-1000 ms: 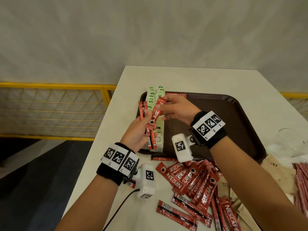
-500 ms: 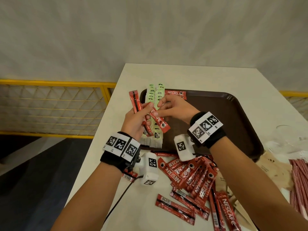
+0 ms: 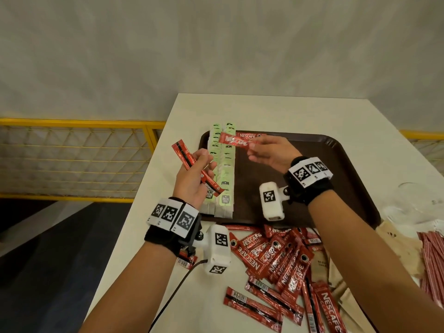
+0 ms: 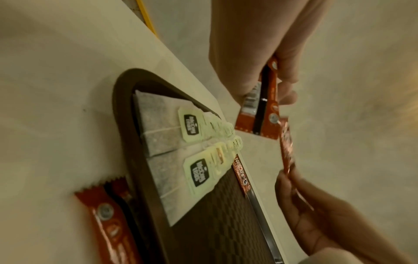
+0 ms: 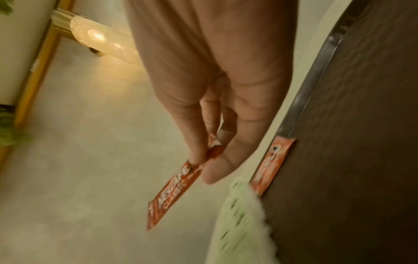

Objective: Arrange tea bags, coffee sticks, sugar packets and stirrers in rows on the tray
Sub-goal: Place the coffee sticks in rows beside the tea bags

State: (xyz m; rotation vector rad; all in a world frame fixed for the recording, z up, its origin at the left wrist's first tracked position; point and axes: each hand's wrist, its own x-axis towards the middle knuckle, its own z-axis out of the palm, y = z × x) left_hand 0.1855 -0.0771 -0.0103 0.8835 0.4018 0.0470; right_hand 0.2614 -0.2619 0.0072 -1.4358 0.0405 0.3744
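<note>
- I am pinching one coffee stick [image 3: 236,139] by its right end in my right hand [image 3: 271,153], holding it level above the far left part of the tray [image 3: 336,150], over the far end of the tea bags [image 3: 222,169].
- My left hand [image 3: 192,179] is gripping a few more coffee sticks as a spare bundle [image 3: 195,168], fingers curled round the middle, slanting up and away over the tray's left edge.
- One coffee stick is already lying along the tray's far edge, the placed stick [image 3: 249,135], just beyond the one I am carrying; I am judging the next stick belongs right beside it.
- What could go wrong: I am holding the stick only at its tip, so it could droop or swing and land crooked, or overlap the tea bag tags [image 4: 191,125] and spoil both rows.
- The tea bags are lying in two overlapping columns along the tray's left edge and are light; brushing them with my knuckles would be shifting them out of line.
- The spare bundle is sitting loosely in my left grip, so a stick could be sliding out onto the tea bags or off the left edge of the surface [image 3: 288,111].
- Many coffee sticks are waiting in a loose pile [image 3: 276,255] on the surface just beyond the tray's near edge, with brown packets [image 3: 398,239] and thin red sticks [image 3: 432,255] near the surface's right edge, so I am judging the task far from finished.
</note>
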